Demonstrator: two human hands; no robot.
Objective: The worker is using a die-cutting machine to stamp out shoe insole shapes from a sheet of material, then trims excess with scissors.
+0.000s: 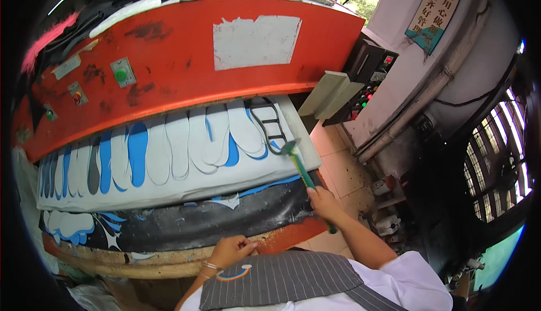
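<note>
On the white sheet's right end lies a black die; beside it is a hammer, its handle wrapped by the right hand. Nearer, the left hand curls; whether it pinches anything, I cannot tell.

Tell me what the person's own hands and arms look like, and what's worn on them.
Both the left hand and right hand are gloveless. Thin, metallic-looking bangles circle the left wrist; no jewellery shows on the right one. The right arm has a loose white sleeve, with the forearm bare below it.
</note>
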